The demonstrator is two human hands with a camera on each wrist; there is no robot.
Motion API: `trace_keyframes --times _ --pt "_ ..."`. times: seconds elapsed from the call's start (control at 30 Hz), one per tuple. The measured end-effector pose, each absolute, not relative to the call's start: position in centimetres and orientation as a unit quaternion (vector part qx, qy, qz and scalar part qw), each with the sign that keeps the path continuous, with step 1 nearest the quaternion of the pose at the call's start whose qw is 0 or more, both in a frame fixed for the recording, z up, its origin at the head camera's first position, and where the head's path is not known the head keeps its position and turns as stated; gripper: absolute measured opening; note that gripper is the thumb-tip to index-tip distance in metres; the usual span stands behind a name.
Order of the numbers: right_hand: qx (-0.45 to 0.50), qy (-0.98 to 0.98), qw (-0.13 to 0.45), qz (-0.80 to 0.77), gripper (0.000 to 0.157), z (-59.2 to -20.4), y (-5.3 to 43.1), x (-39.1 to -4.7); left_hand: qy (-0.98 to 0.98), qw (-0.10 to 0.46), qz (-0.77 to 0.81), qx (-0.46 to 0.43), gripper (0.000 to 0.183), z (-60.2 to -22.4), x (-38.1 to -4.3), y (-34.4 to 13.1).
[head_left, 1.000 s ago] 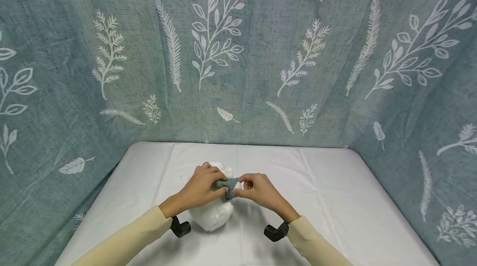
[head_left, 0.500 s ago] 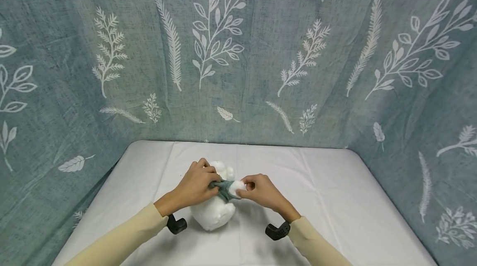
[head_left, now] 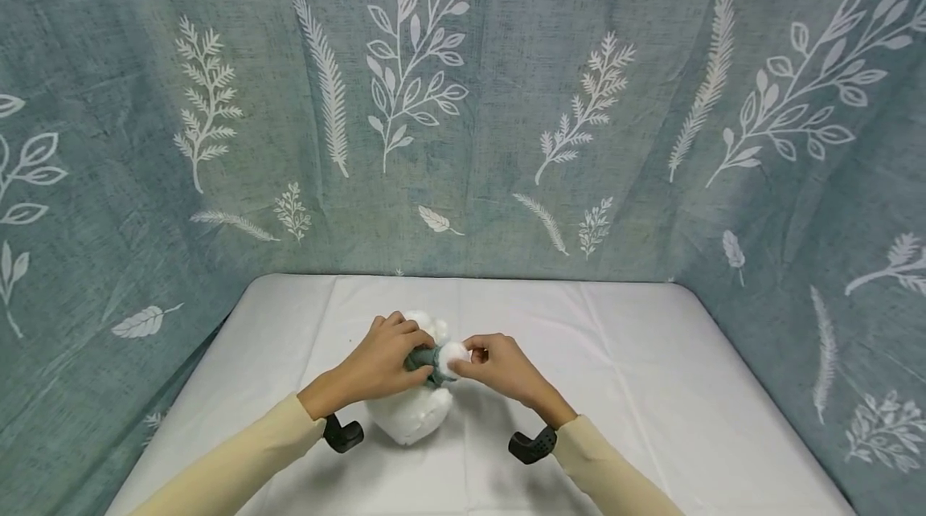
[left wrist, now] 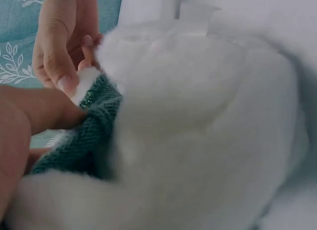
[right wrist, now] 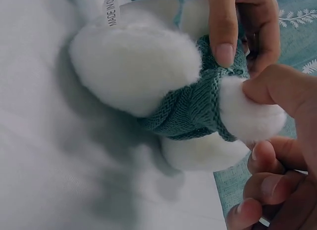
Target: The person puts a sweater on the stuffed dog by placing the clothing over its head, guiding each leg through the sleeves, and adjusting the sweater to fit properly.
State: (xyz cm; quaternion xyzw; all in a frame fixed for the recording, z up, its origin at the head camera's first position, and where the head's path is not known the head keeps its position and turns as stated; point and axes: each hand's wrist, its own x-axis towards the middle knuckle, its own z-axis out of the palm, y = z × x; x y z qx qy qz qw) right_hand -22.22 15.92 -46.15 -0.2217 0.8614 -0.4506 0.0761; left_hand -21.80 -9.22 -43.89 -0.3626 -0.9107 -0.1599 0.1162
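A white plush toy (head_left: pixel 411 419) lies on the white-covered table, dressed in a green knitted sweater (left wrist: pixel 94 136). My left hand (head_left: pixel 387 357) reaches over the toy and pinches the knit between thumb and fingers. My right hand (head_left: pixel 502 367) holds the toy's white paw (right wrist: pixel 242 106), thumb on top and fingertips below. In the right wrist view the paw sticks out of the knitted cuff (right wrist: pixel 218 103). Much of the toy is hidden under my left hand in the head view; I cannot see its face.
The white table (head_left: pixel 615 387) spreads around the toy on all sides. A blue-green curtain (head_left: pixel 499 98) with white leaf prints hangs behind and at both sides. A black wrist device (head_left: pixel 533 445) sits on each wrist. A printed tag (right wrist: pixel 111 9) sticks out of the toy.
The cuff has slid back toward the toy's body, so more of the white paw shows. My left hand shifted slightly left. My right hand keeps its grip on the paw.
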Motion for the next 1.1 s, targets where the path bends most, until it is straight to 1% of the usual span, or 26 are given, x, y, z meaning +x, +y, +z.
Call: trace_keyframes --times 0.07,0.17,0.27,0.4,0.5,0.6,0.7,0.77,1.03,1.1 --pt "-0.226 0.864 0.079 -0.443 0.022 -46.2 15.8 -22.2 -0.909 0.116 -0.166 -0.365 0.025 -44.0 -21.7 -9.0" --pt "-0.228 0.871 0.078 -0.429 0.021 -46.4 15.8 -22.2 -0.906 0.128 -0.166 -0.369 0.018 -44.0 -21.7 -8.8" --pt "-0.228 0.874 0.073 -0.424 0.017 -46.5 15.9 -22.2 -0.905 0.139 -0.151 -0.374 0.011 -43.9 -21.8 -8.6" --pt "-0.222 0.87 0.077 -0.432 0.015 -46.6 16.1 -22.1 -0.907 0.154 -0.121 -0.373 0.008 -43.6 -21.9 -8.7" --pt "-0.213 0.866 0.087 -0.443 0.019 -46.7 16.4 -22.0 -0.911 0.159 -0.104 -0.366 0.008 -43.3 -21.9 -9.0" --pt "-0.208 0.864 0.093 -0.449 0.028 -46.9 16.6 -21.9 -0.917 0.159 -0.09 -0.355 0.009 -42.9 -21.7 -9.3" --pt "-0.208 0.864 0.092 -0.449 0.035 -47.0 16.7 -22.0 -0.922 0.152 -0.081 -0.346 0.01 -42.5 -21.7 -9.3" --pt "-0.205 0.864 0.088 -0.451 0.037 -47.1 16.8 -22.0 -0.924 0.144 -0.079 -0.345 0.01 -42.3 -21.7 -9.1" --pt "-0.197 0.865 0.081 -0.454 0.03 -47.1 16.3 -21.7 -0.915 0.092 -0.119 -0.374 0.023 -42.1 -21.9 -8.0" --pt "-0.202 0.868 0.074 -0.448 0.029 -47.1 16.1 -21.7 -0.915 0.084 -0.12 -0.376 0.021 -42.2 -22.0 -7.8"
